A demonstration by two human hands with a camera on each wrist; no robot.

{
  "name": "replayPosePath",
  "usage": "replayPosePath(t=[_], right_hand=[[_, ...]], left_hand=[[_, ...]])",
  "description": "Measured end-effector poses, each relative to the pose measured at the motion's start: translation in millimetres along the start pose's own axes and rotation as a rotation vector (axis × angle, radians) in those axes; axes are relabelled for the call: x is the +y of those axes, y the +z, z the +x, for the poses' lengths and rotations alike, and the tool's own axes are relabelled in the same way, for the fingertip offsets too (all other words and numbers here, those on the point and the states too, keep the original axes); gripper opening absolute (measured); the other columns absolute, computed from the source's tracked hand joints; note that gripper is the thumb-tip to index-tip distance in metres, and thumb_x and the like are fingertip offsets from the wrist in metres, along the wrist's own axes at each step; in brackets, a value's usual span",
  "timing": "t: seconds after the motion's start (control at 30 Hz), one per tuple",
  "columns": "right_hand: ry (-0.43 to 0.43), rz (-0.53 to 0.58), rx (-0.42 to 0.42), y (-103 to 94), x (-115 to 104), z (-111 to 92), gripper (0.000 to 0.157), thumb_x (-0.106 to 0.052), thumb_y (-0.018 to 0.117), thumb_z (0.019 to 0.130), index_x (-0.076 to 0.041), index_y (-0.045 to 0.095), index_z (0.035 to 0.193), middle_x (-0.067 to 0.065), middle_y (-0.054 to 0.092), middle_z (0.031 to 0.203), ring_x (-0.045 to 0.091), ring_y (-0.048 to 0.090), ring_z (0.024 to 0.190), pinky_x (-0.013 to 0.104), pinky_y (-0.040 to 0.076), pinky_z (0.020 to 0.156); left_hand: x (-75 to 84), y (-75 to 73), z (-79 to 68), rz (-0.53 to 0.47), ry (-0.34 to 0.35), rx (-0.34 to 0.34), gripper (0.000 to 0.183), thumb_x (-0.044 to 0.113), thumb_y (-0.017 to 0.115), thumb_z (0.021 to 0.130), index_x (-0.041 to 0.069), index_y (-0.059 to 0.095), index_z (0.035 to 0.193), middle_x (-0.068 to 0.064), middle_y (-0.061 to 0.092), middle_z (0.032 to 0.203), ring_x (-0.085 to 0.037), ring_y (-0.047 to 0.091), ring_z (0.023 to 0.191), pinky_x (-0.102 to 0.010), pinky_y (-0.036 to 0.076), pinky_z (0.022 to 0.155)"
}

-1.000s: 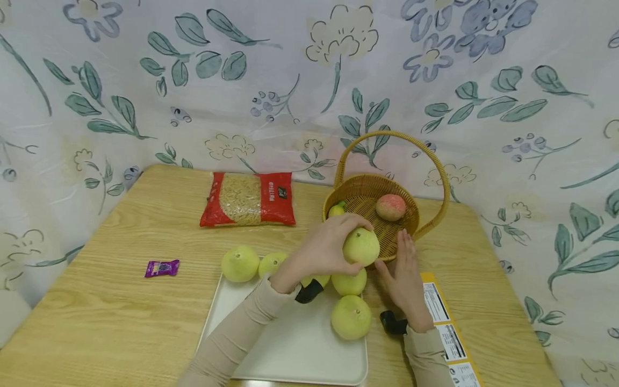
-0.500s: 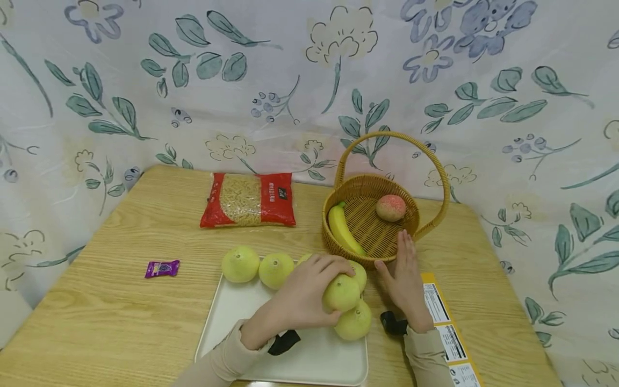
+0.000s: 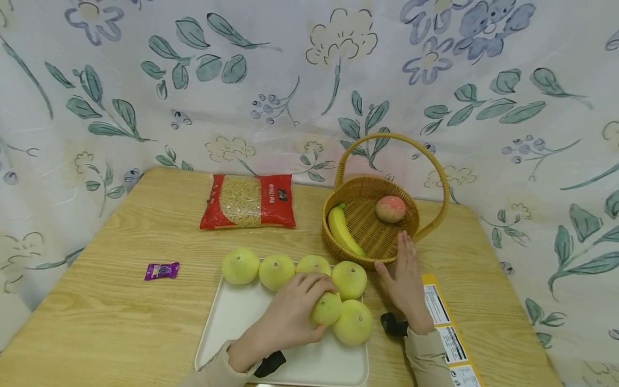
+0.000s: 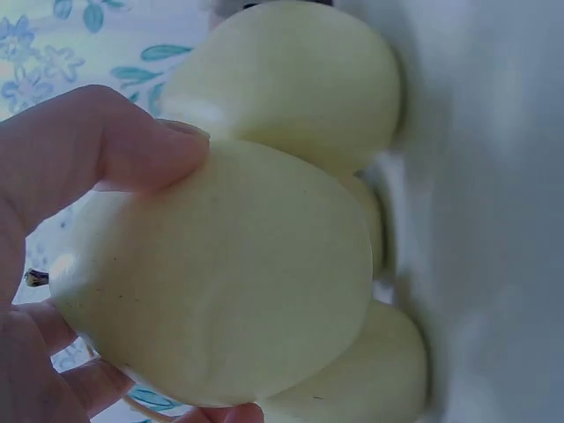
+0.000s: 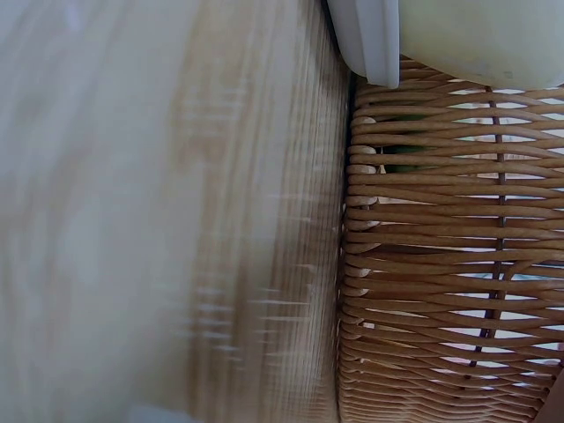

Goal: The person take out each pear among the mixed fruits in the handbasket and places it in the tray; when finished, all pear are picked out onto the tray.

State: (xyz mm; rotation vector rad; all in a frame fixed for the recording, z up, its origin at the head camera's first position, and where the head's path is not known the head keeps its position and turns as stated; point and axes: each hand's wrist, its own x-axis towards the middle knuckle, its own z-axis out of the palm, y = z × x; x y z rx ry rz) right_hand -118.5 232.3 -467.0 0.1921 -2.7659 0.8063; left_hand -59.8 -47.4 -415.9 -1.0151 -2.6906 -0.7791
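Note:
My left hand (image 3: 290,314) grips a round yellow-green fruit (image 3: 325,309) with a short brown stem, close over the right half of the white tray (image 3: 340,365). The left wrist view shows the thumb and fingers around this fruit (image 4: 220,273), with similar fruits behind it. Several matching fruits line the tray's back, and another fruit (image 3: 353,322) sits just right of the held one. My right hand (image 3: 405,285), fingers extended, rests against the near right side of the wicker basket (image 3: 333,242). Inside the basket lie a banana (image 3: 344,231) and a reddish peach (image 3: 390,208).
A red bag of pasta (image 3: 247,200) lies at the back left of the table (image 3: 111,312). Farther left is a small purple wrapped sweet (image 3: 162,270). A yellow-edged box with printed labels (image 3: 450,333) lies beside my right forearm. Floral cloth (image 3: 290,80) hangs behind.
My left hand has carried the fruit from over the basket's near rim back and down to the tray, bringing the banana into full view. My right hand has stayed at the basket.

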Motion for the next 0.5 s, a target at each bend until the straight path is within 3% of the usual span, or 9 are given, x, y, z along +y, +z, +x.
replayPosePath(t=[0.5], right_hand=[[0.001,-0.008,-0.004,-3.7,0.1,0.1,0.084,-0.042,0.051,0.098,-0.007,0.001,0.156,0.019,0.005,0.163,0.04,0.005,0.149,0.06,0.015,0.116]], left_hand=[[-4.6,13.2,-12.0,0.003,-0.03,-0.043,0.061,0.02,0.09,0.059,0.023,0.058,0.111,-0.002,0.053,0.12,-0.02,0.051,0.106,-0.037,0.049,0.089]])
